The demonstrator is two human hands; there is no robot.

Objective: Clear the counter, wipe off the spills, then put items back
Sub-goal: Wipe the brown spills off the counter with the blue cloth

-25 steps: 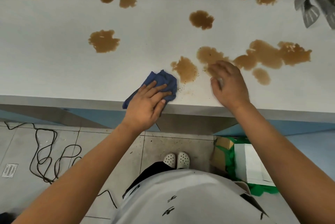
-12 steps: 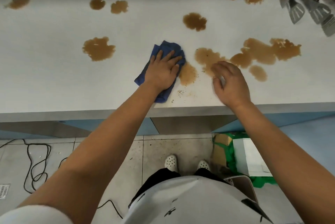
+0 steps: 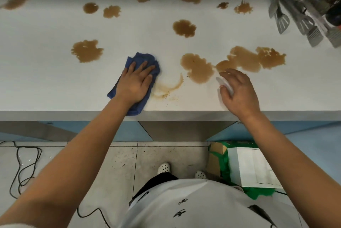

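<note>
A: Where's the blue cloth (image 3: 145, 61)?

B: On the white counter (image 3: 46, 72), near its front edge, flat under the left hand (image 3: 133, 83). Fingers straight and spread, palm pressing down, not curled round it.

A: And the spills?

B: A thin brown smear (image 3: 169, 87) arcs just right of the cloth. A large brown puddle (image 3: 198, 68) lies further right, with more brown patches (image 3: 86, 50) left of the cloth and behind it.

A: The right hand (image 3: 238, 91)?

B: Right of the cloth, near that puddle, fingers loosely bent. Something pale shows under the palm; blurred, so I can't tell if it's held.

A: Anything else?

B: Metal utensils (image 3: 299, 13), far right of the cloth at the back.
</note>
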